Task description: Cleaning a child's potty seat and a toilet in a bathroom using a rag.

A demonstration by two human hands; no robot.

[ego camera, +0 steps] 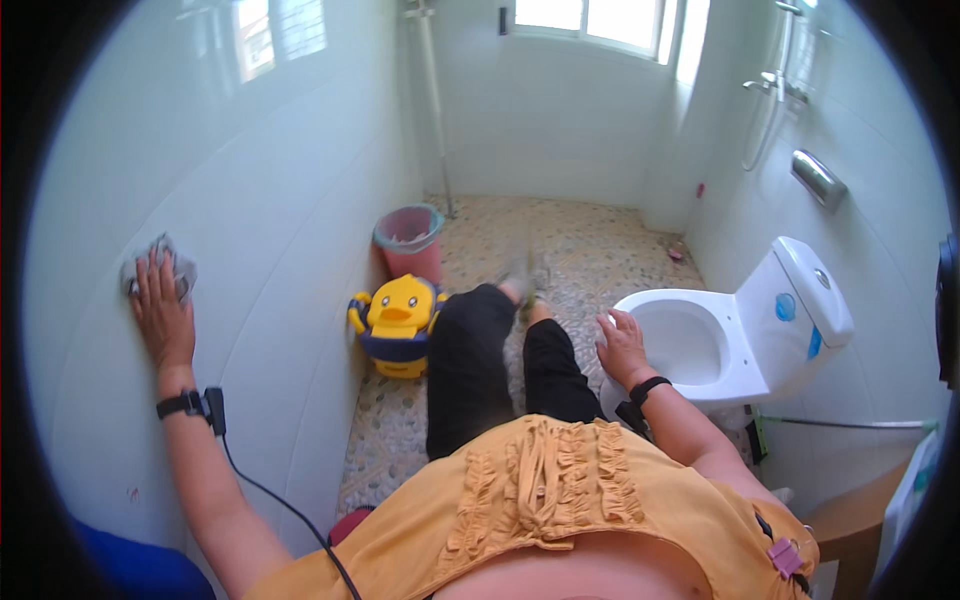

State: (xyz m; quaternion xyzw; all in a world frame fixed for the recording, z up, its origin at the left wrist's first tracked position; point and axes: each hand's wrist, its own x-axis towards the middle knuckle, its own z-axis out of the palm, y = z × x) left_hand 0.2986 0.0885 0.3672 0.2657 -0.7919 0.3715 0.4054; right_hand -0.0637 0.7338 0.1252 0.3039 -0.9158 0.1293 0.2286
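My left hand [163,311] presses a crumpled grey cloth [184,275] flat against the pale tiled wall [247,300] on the left. Its fingers lie spread over the cloth, which sticks out around them. On that wrist is a black strap with a small device and a cable running down. My right hand [624,346] hangs beside the front rim of the white toilet [679,292], palm down, fingers a little bent, with nothing seen in it. Whether it touches the rim cannot be told. A black strap circles the right wrist too.
A yellow duck-faced child's potty [405,307] and a pink lined waste bin [414,259] stand along the left wall. A metal-coloured pole [436,105] leans in the far corner. A shower fixture [776,79] and a chrome paper holder [817,180] are on the right wall. The floor is pebble-patterned.
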